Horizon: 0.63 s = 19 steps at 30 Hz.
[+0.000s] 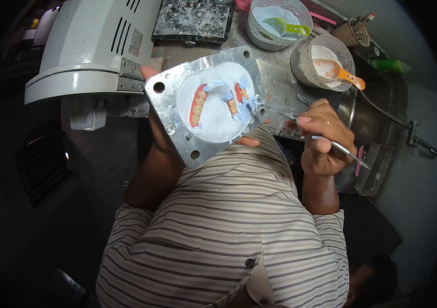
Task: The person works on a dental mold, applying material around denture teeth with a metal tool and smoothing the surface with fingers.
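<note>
My left hand point(157, 131) holds a metal dental flask half point(169, 114) from below, tilted, its fingertips showing past the lower edge. White plaster point(217, 128) fills the flask's middle. Set in it are a longer row of teeth in pink base point(197, 105) and a smaller pink piece with teeth point(241, 93). Light-blue smears lie between and beside them. My right hand point(327, 136) is closed round a thin metal carving tool point(342, 150). The tool's far tip reaches the flask's right rim, near a corner hole and a blue smear.
A large white machine point(92, 41) stands at the left, beside a dark speckled slab point(192, 20). At the back right are a bowl of pale-blue powder point(265, 38) with a green scoop, a tub of white powder point(305, 64) with an orange scoop, and a woven basket point(349, 35).
</note>
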Available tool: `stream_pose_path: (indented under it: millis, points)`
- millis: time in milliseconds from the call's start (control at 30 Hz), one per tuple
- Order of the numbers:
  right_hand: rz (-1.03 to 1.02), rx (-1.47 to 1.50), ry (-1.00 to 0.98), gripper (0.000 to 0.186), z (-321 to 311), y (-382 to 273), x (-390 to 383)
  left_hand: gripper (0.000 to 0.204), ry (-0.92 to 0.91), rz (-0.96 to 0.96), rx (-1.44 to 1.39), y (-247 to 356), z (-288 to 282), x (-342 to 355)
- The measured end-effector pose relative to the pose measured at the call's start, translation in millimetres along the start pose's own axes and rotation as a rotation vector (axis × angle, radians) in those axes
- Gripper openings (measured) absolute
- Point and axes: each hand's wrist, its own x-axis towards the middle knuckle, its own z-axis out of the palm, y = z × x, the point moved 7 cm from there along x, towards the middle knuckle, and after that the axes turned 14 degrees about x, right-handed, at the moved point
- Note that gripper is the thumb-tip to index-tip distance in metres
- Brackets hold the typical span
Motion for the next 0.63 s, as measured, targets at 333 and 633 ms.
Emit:
stream_pose_path:
  millis: [333, 633]
  points:
    - [0.164, 0.133, 0.017, 0.039, 4.2, 16.3, 11.1, 0.122, -0.081, -0.015, 0.037, -0.7, 3.4, 1.7]
    - [0.203, 0.166, 0.002, 0.039, 5.9, 18.7, 10.3, 0.119, -0.034, -0.015, -0.083, -1.4, 2.6, 2.3]
